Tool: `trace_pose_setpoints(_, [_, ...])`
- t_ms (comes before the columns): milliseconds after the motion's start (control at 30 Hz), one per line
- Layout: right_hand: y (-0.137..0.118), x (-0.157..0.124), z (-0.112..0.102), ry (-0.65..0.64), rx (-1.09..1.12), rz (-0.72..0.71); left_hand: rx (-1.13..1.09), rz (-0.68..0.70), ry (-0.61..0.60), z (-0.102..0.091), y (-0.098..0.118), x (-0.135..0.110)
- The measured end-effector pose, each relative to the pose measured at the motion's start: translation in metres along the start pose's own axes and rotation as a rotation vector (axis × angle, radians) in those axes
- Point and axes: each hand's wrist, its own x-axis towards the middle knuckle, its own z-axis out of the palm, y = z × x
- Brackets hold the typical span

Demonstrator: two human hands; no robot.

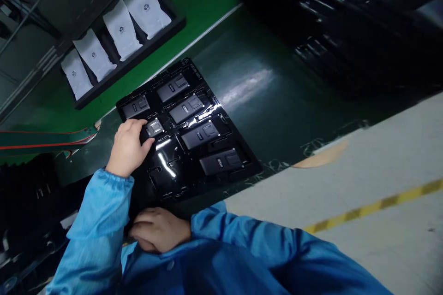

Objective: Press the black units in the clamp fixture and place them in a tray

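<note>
- Blue jacket, nearest the camera, sleeves gathered at the wrists.
- Far left: green strap with orange-red edging.
- Upper left: four white packets, slanted in a dark holder.
- Left hand: over tray's near-left part, thumb and fingers spread around a black device's near end; can't tell if gripping.
- That black device: in the tray, beside the fingertips.
- Right hand: by the jacket front, fingers curled; can't tell whether it holds anything.
- Black tray: on dark green bench, five other devices in pockets, light lettering.
- Right: dark glossy stack; pale floor, yellow-and-dark tape.
</note>
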Motion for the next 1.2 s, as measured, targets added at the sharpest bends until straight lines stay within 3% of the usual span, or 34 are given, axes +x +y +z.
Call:
trace_pose_setpoints(367, [0.001,0.001,0.003,0.049,-0.004,-0.004,0.046,-0.015,-0.018,-0.006,0.007,-0.002])
trace_pose_setpoints(633, [0.003,0.000,0.003,0.006,0.000,0.028,0.050,-0.142,0.212,-0.008,0.005,0.031])
trace_pose_setpoints(833, [0.005,0.000,0.003,-0.009,0.036,0.039,0.116,-0.112,0.108,-0.009,-0.013,0.054])
trace_pose_setpoints(1033, [0.004,0.002,0.003,0.090,0.035,0.015,0.096,-0.089,0.081,-0.014,-0.021,0.056])
trace_pose_setpoints(1200, [0.006,0.001,0.005,0.057,0.077,0.031,0.052,-0.074,0.109,-0.012,-0.022,0.055])
